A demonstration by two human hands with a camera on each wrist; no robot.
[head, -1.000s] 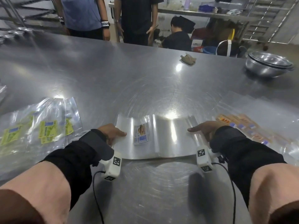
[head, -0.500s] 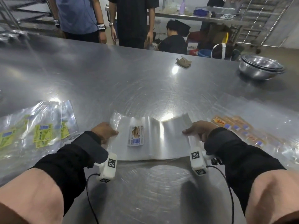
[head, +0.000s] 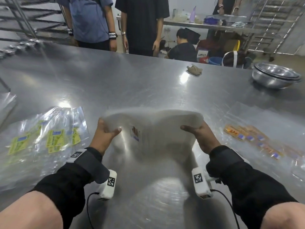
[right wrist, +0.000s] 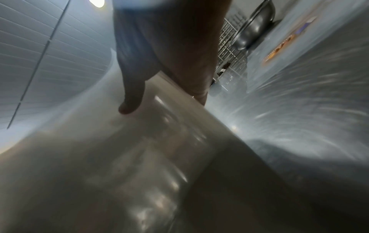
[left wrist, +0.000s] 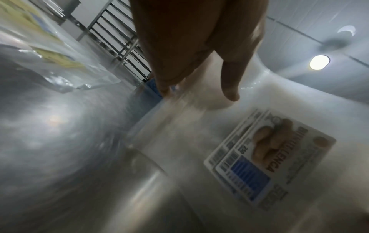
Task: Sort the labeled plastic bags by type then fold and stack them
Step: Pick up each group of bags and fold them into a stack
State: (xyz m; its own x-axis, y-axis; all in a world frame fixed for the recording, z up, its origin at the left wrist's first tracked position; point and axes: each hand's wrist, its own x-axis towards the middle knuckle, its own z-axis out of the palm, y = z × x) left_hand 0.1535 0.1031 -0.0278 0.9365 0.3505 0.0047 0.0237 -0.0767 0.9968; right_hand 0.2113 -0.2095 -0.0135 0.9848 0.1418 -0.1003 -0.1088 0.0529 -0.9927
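A stack of clear plastic bags point(head: 158, 128) with a brown-and-blue label point(head: 136, 134) hangs lifted and blurred above the steel table point(head: 132, 83). My left hand point(head: 105, 133) pinches its left edge, thumb on top. My right hand point(head: 196, 132) pinches its right edge the same way. In the left wrist view the thumb point(left wrist: 229, 78) presses the bags point(left wrist: 199, 141) near the label point(left wrist: 265, 156). The right wrist view shows the thumb point(right wrist: 131, 94) on the bags point(right wrist: 119, 157). Green-labelled bags point(head: 49, 138) lie at the left. At the right, orange-labelled bags point(head: 252, 139) are spread out.
Nested steel bowls point(head: 275, 76) stand at the far right. A small brown rag point(head: 194, 70) lies near the far edge. Several people point(head: 142, 23) stand or crouch beyond the table. More clear plastic point(head: 6, 103) lies at the far left edge.
The bags lay flat on the table under both hands; now both hands have gripped the side edges and lifted the stack up off the table, away from me.
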